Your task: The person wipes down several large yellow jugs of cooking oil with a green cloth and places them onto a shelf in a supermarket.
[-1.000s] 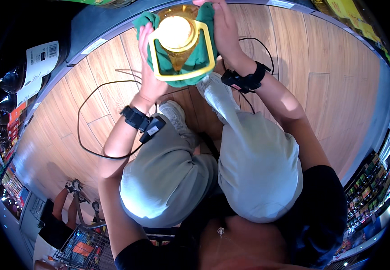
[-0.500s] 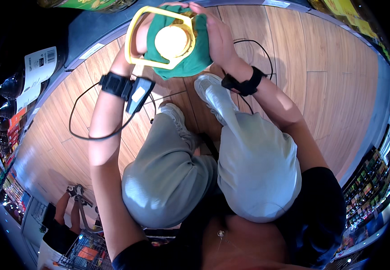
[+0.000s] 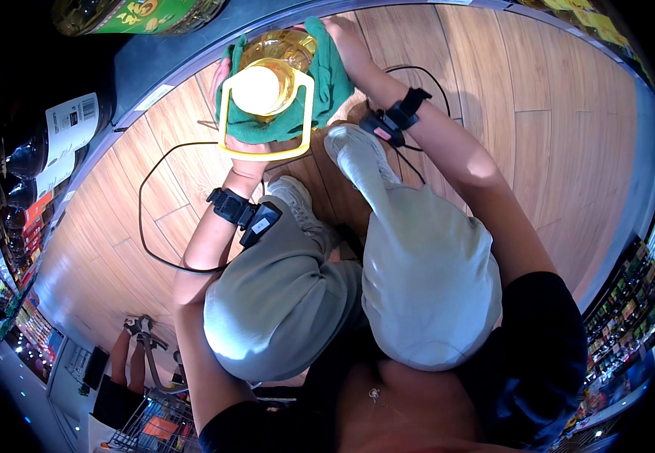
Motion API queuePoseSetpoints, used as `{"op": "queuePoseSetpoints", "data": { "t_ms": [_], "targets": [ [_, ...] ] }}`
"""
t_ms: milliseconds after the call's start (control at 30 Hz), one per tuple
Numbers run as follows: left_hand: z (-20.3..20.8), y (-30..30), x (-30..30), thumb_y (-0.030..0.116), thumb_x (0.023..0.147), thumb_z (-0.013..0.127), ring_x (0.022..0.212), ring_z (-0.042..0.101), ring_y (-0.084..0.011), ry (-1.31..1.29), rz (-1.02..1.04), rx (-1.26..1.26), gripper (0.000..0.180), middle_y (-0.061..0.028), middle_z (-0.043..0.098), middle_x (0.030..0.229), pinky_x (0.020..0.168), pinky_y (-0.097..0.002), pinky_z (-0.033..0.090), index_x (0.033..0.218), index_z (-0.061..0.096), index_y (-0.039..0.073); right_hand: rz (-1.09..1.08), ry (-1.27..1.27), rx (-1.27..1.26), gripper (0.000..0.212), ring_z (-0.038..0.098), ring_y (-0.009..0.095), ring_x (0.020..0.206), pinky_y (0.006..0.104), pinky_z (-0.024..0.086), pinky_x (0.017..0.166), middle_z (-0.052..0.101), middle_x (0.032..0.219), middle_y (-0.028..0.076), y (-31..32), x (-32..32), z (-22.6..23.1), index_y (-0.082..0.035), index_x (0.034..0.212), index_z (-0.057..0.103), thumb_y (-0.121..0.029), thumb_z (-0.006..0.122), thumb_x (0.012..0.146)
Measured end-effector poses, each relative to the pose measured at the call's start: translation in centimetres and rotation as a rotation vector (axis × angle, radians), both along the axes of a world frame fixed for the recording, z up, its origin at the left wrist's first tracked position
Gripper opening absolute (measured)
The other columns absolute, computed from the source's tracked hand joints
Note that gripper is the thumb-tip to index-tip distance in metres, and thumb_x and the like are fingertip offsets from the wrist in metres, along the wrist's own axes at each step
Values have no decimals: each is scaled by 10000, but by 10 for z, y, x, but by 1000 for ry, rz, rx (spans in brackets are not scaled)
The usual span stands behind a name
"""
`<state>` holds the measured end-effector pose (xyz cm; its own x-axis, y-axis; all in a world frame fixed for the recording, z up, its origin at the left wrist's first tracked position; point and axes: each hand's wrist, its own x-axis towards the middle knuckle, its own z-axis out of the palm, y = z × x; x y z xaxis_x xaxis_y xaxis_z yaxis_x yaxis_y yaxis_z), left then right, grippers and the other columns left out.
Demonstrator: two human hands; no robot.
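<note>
A large clear bottle of yellow oil (image 3: 286, 47) is held out over the floor, its bright, glare-washed cap toward me. A yellow carrying handle (image 3: 308, 113) loops from its neck. Green cloth (image 3: 333, 75) wraps the bottle's sides and near edge. My left hand (image 3: 221, 75) supports it from below and the left, closed round it through the cloth and mostly hidden. At the right, my right hand (image 3: 348, 54) presses the cloth against the bottle, its fingertips out of sight behind the fabric.
A shelf edge (image 3: 191, 57) curves along the upper left, bearing a green-labelled bottle (image 3: 146, 15) and dark bottles with white labels (image 3: 70, 124). Black cables (image 3: 142, 196) hang from my wrist devices. Lower left, another person's legs (image 3: 120, 362) stand by a wire cart (image 3: 157, 423).
The bottle has tipped and turned, its handle swinging to the near side and more yellow oil showing. My left wrist has moved nearer and rightward, under the cloth.
</note>
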<state>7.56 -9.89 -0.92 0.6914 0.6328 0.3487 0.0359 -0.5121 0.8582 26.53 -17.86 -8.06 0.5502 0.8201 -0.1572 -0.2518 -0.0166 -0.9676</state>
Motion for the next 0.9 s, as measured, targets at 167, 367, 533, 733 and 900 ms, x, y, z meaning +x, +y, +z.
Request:
{"op": "queuePoseSetpoints", "data": {
  "t_ms": [167,367,533,733,900],
  "targets": [
    [-10,-7,-10,375,685,739,1296,272,-382,86,7,264,928,-206,267,1386,1079,-446,229,1380,204,71,-207,-10,106,459,461,216,1167,321,330,1005,499,1260,145,-37,-45,32,20,1256,450,-292,254,983],
    [-2,7,-5,339,655,760,1291,280,-369,94,-100,85,920,-211,272,1382,1078,-445,226,1347,251,10,-55,-956,149,405,376,307,1255,434,284,1060,402,1340,169,-30,-48,77,-11,1313,364,-164,302,944],
    [15,27,7,267,743,678,1265,337,-307,91,-111,29,748,-166,353,1337,1063,-382,270,1337,298,16,-75,-864,156,365,458,287,1188,385,328,1029,503,1265,146,-5,-28,76,-18,1216,492,-179,313,941],
    [8,39,8,189,864,556,1235,385,-264,33,-129,99,525,-139,405,1303,1039,-360,306,1312,347,11,-39,-377,89,355,556,274,1031,320,396,913,607,1082,179,15,-13,73,52,1127,549,-166,335,945],
    [-3,31,6,315,902,536,1234,411,-243,-47,-203,-232,524,-128,425,1323,1036,-340,317,1308,396,14,43,-136,113,347,572,209,942,307,422,851,632,996,112,3,4,30,37,1057,591,-216,383,944]
  ]
}}
